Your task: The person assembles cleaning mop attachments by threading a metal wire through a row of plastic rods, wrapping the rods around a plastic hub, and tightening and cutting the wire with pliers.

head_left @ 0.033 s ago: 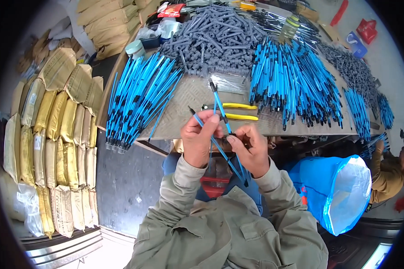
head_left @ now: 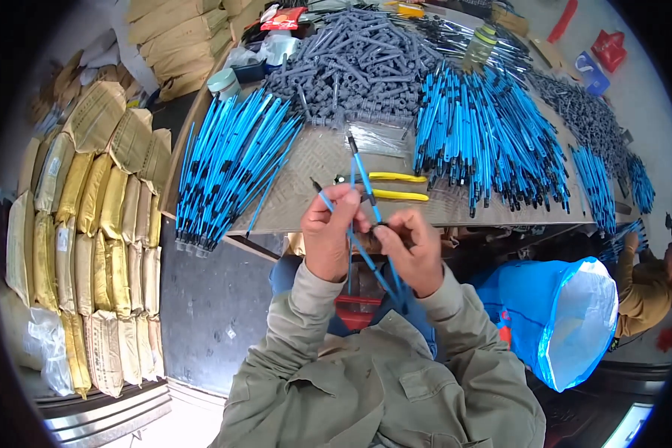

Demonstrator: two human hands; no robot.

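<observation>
In front of the table's near edge I hold several thin blue rods with black fittings. My left hand (head_left: 331,233) pinches a blue rod (head_left: 369,261) that slants down to the right, its black tip poking out above my fingers. Another blue rod (head_left: 361,166) stands nearly upright between the hands, black at its top. My right hand (head_left: 413,250) is closed, thumb and fingers pinching the dark lower end of that upright rod. The rods' lower ends blur below my right hand. Just beyond, yellow-handled pliers (head_left: 397,177) lie on the table (head_left: 317,160).
Bundles of blue rods lie at left (head_left: 235,160) and right (head_left: 489,142). A heap of grey plastic parts (head_left: 355,63) fills the back, with a bag of thin pale pins (head_left: 378,137) before it. A blue sack (head_left: 534,321) stands right, near another person (head_left: 646,291).
My right hand has shifted slightly left with the dark end in its fingers. The rods' lower ends have moved a little and blurred. My left hand stays nearly in place.
</observation>
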